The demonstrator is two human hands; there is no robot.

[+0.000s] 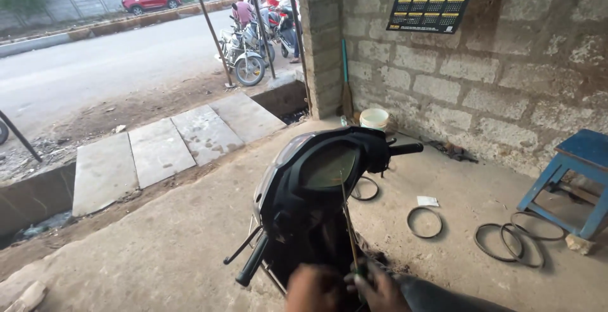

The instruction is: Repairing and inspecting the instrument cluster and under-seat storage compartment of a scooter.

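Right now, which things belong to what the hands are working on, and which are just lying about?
In hand:
- scooter
- thin rod, gripped by the right hand
- left hand, beside it

Lying about:
- rubber rings on the floor
- blue stool
- white bucket
- broom against the wall

Scooter (316,191) in the middle — rings (510,241) and stool (579,179) to its right.
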